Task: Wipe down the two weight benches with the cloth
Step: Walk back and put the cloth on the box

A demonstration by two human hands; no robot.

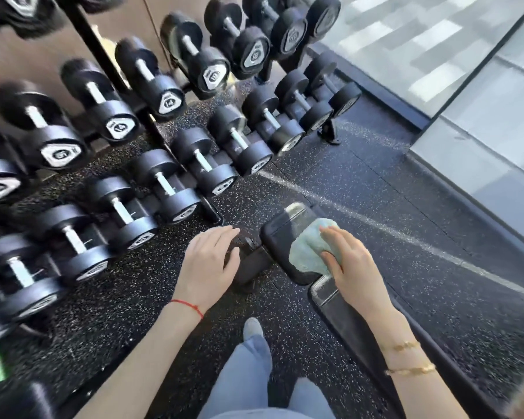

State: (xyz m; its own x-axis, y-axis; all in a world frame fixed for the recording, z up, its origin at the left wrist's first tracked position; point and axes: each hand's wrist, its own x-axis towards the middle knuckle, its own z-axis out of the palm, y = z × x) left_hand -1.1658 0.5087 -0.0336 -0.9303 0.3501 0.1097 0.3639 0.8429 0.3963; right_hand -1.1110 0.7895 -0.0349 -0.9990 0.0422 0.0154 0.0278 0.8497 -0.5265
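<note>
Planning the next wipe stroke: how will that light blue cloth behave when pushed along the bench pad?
The cloth looks soft and floppy, bunched under the right hand. It probably glides easily, since the bench pad looks smooth and glossy.

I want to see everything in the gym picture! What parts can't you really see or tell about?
Head view only:
- The second bench: not in view at all.
- The bench: its lower part is covered by the right hand and arm, and under the cloth.
- Dumbbells at the left edge: blurred, numbers unreadable.
- What the left hand touches: too dark to tell.
</note>
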